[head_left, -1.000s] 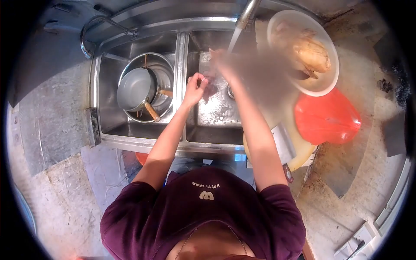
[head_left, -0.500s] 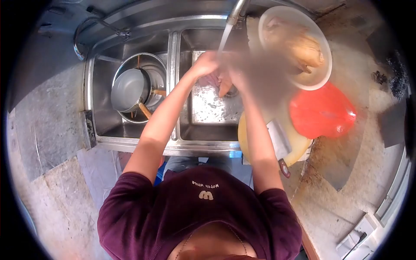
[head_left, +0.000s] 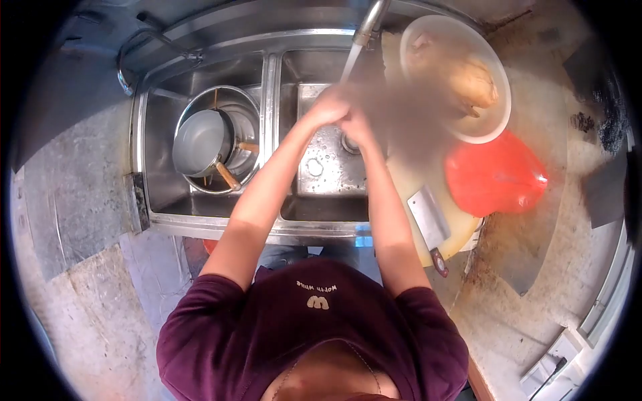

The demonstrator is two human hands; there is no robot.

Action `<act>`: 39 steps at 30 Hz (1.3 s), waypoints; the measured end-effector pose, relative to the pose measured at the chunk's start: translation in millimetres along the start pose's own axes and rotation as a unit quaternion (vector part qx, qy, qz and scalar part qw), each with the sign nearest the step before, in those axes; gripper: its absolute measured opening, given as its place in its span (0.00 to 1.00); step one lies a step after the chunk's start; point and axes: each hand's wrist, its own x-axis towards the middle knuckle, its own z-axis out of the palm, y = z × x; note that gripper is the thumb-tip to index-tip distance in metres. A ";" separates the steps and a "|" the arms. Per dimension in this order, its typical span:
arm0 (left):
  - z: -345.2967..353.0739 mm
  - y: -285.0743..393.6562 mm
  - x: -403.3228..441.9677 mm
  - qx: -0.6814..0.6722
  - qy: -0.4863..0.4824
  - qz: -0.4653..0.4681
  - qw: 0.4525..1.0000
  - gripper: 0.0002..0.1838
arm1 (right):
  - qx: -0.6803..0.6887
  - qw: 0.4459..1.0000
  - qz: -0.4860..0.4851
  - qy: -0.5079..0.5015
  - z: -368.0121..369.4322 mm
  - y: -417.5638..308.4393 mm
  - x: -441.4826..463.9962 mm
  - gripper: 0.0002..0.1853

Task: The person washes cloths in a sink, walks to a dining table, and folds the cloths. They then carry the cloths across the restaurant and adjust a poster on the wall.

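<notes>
A working kitchen, whether domestic or commercial unclear, is marked by a double-basin steel sink point(head_left: 269, 100), where water point(head_left: 349, 63) streams from a metal tap point(head_left: 370, 27). A grey pan point(head_left: 199, 142) sits nested in a larger vessel in one basin; alongside the other, a cleaver point(head_left: 429, 215) lies on a yellowish chopping board point(head_left: 461, 230) near a white bowl point(head_left: 503, 113) of what appears to be poultry point(head_left: 475, 83).

Shirt point(head_left: 254, 327) bears pale lettering point(head_left: 317, 286), inverted in view, apparently reading "worth while" (small and slightly soft). Adjacent emblem point(head_left: 318, 303) resembles one letter; W or M, undeterminable.
</notes>
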 end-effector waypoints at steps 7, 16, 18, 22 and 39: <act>-41.1 -30.0 -22.8 -0.091 0.220 -0.165 0.957 0.31 | 0.015 0.992 -0.025 -0.126 4.9 18.1 81.2 0.26; 15.6 -74.0 -35.6 -0.605 0.094 -0.198 0.766 0.36 | 0.103 0.988 -0.019 0.114 41.8 -110.9 -35.2 0.18; 24.9 -56.4 -42.2 -0.672 0.139 -0.138 0.714 0.30 | -0.049 0.980 -0.149 0.126 44.3 -117.7 -70.4 0.22; 56.0 -83.5 -48.6 -0.765 0.181 -0.039 0.617 0.15 | -0.142 0.980 -0.103 0.090 51.9 -113.8 -86.7 0.19; 8.2 -56.4 -48.3 -0.305 0.159 -0.493 0.799 0.27 | -0.114 0.993 -0.005 0.027 46.9 39.2 85.0 0.11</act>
